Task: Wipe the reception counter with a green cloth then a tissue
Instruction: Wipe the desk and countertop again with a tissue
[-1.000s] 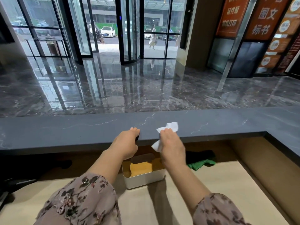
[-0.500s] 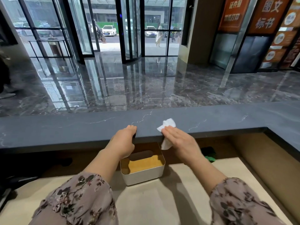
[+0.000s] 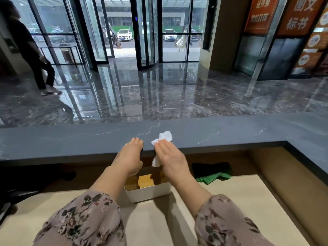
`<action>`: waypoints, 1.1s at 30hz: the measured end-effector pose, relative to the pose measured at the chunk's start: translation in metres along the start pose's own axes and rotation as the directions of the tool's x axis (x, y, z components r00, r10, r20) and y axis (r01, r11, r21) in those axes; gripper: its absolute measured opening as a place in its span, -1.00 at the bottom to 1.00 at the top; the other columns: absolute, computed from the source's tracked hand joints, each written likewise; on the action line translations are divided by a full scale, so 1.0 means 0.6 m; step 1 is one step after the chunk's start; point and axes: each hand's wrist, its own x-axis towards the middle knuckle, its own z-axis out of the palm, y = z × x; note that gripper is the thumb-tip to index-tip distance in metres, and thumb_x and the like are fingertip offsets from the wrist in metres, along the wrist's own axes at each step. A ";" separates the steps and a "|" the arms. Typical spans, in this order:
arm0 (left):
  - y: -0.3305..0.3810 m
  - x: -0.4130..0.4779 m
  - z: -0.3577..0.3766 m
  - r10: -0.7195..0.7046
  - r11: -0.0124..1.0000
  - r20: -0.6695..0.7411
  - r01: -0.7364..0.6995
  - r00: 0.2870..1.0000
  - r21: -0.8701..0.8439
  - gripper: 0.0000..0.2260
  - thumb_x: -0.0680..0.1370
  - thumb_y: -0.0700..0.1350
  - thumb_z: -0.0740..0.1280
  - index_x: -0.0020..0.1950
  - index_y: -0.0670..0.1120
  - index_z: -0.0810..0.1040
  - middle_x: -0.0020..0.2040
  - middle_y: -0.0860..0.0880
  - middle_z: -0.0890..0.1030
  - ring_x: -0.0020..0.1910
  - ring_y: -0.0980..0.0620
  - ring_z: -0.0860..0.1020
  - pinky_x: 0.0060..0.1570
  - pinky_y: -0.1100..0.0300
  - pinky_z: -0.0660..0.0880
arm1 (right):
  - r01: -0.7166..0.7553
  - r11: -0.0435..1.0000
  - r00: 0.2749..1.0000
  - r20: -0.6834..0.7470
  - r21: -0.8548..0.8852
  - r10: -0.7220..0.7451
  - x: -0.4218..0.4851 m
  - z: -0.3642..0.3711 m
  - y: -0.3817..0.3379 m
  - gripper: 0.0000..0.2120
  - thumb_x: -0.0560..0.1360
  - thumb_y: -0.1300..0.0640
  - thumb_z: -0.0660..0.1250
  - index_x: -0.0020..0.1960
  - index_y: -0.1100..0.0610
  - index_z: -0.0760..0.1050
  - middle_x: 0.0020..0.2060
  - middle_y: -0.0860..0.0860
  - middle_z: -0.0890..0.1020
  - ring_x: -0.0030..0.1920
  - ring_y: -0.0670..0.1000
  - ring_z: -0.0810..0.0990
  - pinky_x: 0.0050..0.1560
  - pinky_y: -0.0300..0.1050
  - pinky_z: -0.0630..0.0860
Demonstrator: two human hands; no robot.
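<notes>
**Lobby counter: tissue pass begun**

The grey reception counter (image 3: pixel 71 141) crosses mid-frame. The green cloth (image 3: pixel 213 177) lies aside at lower right, so that pass looks done. At centre the right hand (image 3: pixel 170 157) presses the tissue (image 3: pixel 165 136) with straight fingers. The left hand (image 3: pixel 130 157) curls over the counter's edge. Orange signs (image 3: pixel 300 15), upper right, read 图文 and 标书.

Glass-fronted lobby with a glossy dark marble floor (image 3: pixel 177 96), lit by daylight.
A dark grey veined worktop (image 3: pixel 71 139) crosses the foreground and turns a corner at the right, with a pale lower desk (image 3: pixel 248 201) beneath it. The floor mirrors the black-framed glass doors (image 3: pixel 147 32), and white cars (image 3: pixel 125 34) are parked outside. A tan pillar (image 3: pixel 220 32) stands right of the doors, with orange signs (image 3: pixel 260 13) beyond it. A person in dark clothes (image 3: pixel 26 47) stands far left, perhaps leaning on the wall.
</notes>
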 end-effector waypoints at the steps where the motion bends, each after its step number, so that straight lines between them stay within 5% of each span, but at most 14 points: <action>1: 0.001 0.002 0.003 0.002 1.000 -0.003 -0.002 1.000 0.020 -0.43 0.49 -0.38 0.28 0.47 -0.10 0.26 0.48 -0.08 0.27 0.46 -0.06 0.27 0.38 0.13 0.29 | 0.013 1.000 0.999 0.029 -0.008 -0.013 0.005 -0.001 -0.006 -0.32 0.13 0.34 0.59 0.24 0.26 0.53 0.17 0.18 0.62 0.22 0.13 0.58 0.24 0.02 0.48; 5: 0.011 0.003 0.013 -0.040 0.995 -0.003 0.040 0.999 0.088 -0.42 0.46 -0.35 0.34 0.43 -0.07 0.27 0.43 -0.07 0.30 0.40 -0.07 0.32 0.35 0.09 0.35 | 0.069 0.998 0.987 0.145 0.003 -0.069 0.000 -0.028 0.033 -0.38 0.55 0.34 0.21 0.54 0.13 0.08 0.52 0.08 0.19 0.52 0.06 0.14 0.52 -0.06 0.06; 9: 0.030 0.000 0.016 -0.065 0.983 -0.029 0.069 0.997 0.168 -0.47 0.46 -0.26 0.37 0.39 -0.09 0.29 0.35 -0.06 0.35 0.33 -0.05 0.37 0.33 0.07 0.39 | -0.035 0.997 0.988 0.152 0.068 0.025 -0.020 -0.070 0.105 -0.46 0.55 0.27 0.20 0.49 0.02 0.22 0.48 -0.03 0.28 0.47 0.01 0.24 0.43 -0.07 0.26; 15: 0.146 0.001 0.044 0.095 0.972 -0.032 -0.086 0.995 0.217 -0.28 0.51 -0.25 0.35 0.57 -0.11 0.02 0.57 -0.08 0.05 0.56 -0.03 0.02 0.50 0.09 0.04 | -0.220 0.976 0.951 0.224 0.009 0.212 -0.071 -0.121 0.256 -0.48 0.55 0.27 0.17 0.45 -0.07 0.30 0.47 -0.07 0.32 0.45 0.00 0.30 0.38 -0.07 0.32; 23: 0.245 0.043 0.064 0.194 0.972 0.070 -0.201 0.979 0.119 -0.45 0.62 -0.22 0.17 0.57 -0.10 0.03 0.58 -0.07 0.06 0.56 -0.03 0.00 0.50 0.04 0.07 | -0.527 0.848 0.802 0.295 -0.060 0.519 -0.128 -0.201 0.437 -0.48 0.47 0.31 0.22 0.35 -0.09 0.45 0.30 0.11 0.52 0.26 0.18 0.48 0.17 -0.04 0.44; 30: 0.254 0.088 0.069 0.113 0.985 0.154 -0.130 0.982 0.111 -0.55 0.67 -0.05 0.07 0.56 -0.04 0.11 0.55 -0.04 0.16 0.55 -0.05 0.07 0.50 -0.10 0.08 | -0.642 0.762 0.746 0.157 -0.086 0.647 -0.083 -0.159 0.419 -0.70 0.53 0.29 0.12 0.20 0.16 0.48 0.30 0.19 0.49 0.20 0.25 0.52 0.12 0.02 0.47; 33: 0.256 0.093 0.067 0.094 0.991 0.159 -0.108 0.983 0.083 -0.59 0.67 -0.05 0.07 0.53 -0.05 0.21 0.50 -0.07 0.26 0.50 -0.08 0.19 0.47 -0.07 0.16 | -0.553 0.833 0.817 0.208 0.015 0.539 -0.025 -0.122 0.350 -0.67 0.52 0.35 0.13 0.23 0.16 0.47 0.31 0.18 0.47 0.24 0.22 0.50 0.18 0.03 0.44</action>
